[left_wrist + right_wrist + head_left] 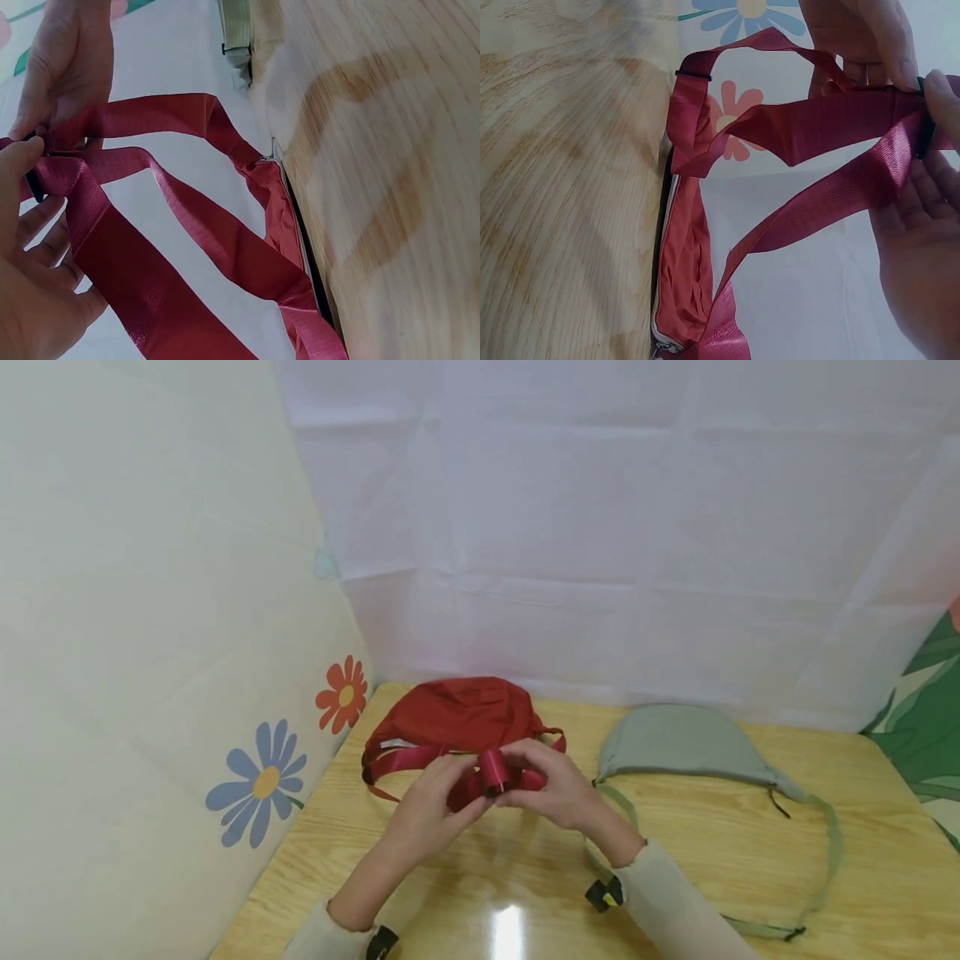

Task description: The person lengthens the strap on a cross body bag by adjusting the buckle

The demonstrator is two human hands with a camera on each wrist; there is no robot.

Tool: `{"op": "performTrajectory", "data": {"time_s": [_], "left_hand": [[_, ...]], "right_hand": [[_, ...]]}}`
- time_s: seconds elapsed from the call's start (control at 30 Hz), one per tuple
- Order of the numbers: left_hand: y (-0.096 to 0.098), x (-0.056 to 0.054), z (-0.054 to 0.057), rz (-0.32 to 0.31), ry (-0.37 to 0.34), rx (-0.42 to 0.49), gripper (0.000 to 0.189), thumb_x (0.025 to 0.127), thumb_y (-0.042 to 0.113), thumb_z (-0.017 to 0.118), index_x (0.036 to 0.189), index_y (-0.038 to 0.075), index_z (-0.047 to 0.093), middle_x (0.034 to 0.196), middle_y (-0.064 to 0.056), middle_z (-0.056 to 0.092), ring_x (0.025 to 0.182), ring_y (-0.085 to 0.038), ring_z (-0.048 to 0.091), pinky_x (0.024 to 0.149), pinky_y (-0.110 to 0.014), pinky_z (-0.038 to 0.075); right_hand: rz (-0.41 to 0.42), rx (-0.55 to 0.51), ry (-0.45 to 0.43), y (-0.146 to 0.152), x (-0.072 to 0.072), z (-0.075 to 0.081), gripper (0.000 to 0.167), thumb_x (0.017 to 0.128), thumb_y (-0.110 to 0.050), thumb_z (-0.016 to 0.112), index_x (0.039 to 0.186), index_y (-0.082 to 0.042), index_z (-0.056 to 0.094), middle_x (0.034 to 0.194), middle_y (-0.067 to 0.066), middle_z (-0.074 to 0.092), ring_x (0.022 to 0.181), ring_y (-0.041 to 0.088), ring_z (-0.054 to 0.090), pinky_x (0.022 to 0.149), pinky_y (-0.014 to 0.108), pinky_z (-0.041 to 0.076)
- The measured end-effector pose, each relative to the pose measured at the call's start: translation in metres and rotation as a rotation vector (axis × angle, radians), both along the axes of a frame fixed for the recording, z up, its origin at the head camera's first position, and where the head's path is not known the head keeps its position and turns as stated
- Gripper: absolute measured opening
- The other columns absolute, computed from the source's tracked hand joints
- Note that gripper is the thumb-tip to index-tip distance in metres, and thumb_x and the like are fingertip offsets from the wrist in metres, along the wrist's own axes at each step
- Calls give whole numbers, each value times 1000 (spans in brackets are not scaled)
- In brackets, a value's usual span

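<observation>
I see the red bag (457, 714) at the table's (465, 893) back left, against the wall. Its strap (491, 774) is bunched in front of it. My left hand (429, 810) pinches the strap from the left; my right hand (558, 789) pinches it from the right. The green bag (686, 743) lies just right.

The red strap (817, 124) runs in flat bands from the red bag (686, 277), which lies against the edge of the wooden worktop (562, 187). At the strap's far end from the bag, the right hand (922, 247) pinches the webbing with its thumb on top and its fingers (922, 199) beneath, and the left hand (859, 37) grips the same bunch just above it. Behind the strap stands a pale wall with a blue flower (742, 11) and a red flower (731, 120) printed on it.
</observation>
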State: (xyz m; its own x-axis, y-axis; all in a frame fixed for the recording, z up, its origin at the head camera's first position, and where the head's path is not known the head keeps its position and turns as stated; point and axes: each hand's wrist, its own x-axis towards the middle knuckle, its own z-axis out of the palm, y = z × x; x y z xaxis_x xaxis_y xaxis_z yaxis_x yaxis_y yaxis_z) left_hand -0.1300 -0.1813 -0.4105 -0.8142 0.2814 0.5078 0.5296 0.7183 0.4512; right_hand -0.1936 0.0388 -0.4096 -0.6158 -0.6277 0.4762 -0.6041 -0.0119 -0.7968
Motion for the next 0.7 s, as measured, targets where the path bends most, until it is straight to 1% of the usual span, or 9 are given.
{"op": "performTrajectory", "data": {"time_s": [0.07, 0.17, 0.27, 0.4, 0.5, 0.6, 0.7], "left_hand": [[-1, -1, 0, -5, 6, 14, 50, 87, 22, 82, 132, 15, 63, 120, -2, 67, 108, -16, 60, 84, -37, 57], [-3, -1, -1, -17, 5, 33, 49, 87, 21, 82, 132, 15, 62, 119, -2, 67, 109, -16, 61, 86, -38, 57], [-4, -1, -2, -34, -4, 49, 49, 87, 20, 81, 132, 12, 62, 120, -3, 67, 108, -18, 63, 85, -38, 57], [-5, -2, -3, -65, -38, 87, 49, 88, 18, 80, 132, 9, 60, 122, -6, 68, 107, -19, 65, 85, -37, 58], [-6, -3, -2, -91, -80, 134, 51, 88, 19, 81, 133, 9, 58, 122, -6, 69, 108, -19, 67, 86, -36, 58], [-6, -3, -2, -98, -118, 173, 53, 87, 19, 82, 134, 12, 56, 122, -3, 69, 109, -17, 66, 88, -37, 58], [-7, -4, -2, -93, -113, 177, 54, 87, 20, 82, 134, 13, 56, 122, -3, 68, 111, -17, 66, 89, -38, 58]], "right_hand": [[18, -14, 36, 0, -2, -1, 50, 81, 1, 83, 127, -1, 63, 124, 13, 63, 114, 19, 62, 100, 37, 53], [47, -29, 78, 1, -3, -3, 49, 83, 4, 80, 128, 1, 62, 125, 16, 61, 114, 17, 60, 99, 37, 53], [62, -33, 89, 1, -4, -4, 47, 84, 5, 79, 128, 0, 62, 126, 16, 62, 114, 17, 59, 98, 38, 53], [-7, 3, 94, 1, -4, -4, 46, 84, -1, 81, 127, -4, 66, 125, 11, 66, 112, 17, 62, 94, 40, 55], [-71, 34, 93, 1, -4, -5, 45, 84, -6, 82, 126, -5, 68, 123, 9, 69, 109, 18, 65, 90, 43, 57], [-87, 40, 87, 0, -4, -5, 43, 84, -6, 83, 124, -4, 69, 121, 10, 70, 106, 20, 67, 89, 44, 57], [-80, 44, 78, 0, -4, -4, 42, 83, -6, 83, 123, -5, 69, 121, 9, 69, 107, 20, 67, 90, 41, 57]]}}
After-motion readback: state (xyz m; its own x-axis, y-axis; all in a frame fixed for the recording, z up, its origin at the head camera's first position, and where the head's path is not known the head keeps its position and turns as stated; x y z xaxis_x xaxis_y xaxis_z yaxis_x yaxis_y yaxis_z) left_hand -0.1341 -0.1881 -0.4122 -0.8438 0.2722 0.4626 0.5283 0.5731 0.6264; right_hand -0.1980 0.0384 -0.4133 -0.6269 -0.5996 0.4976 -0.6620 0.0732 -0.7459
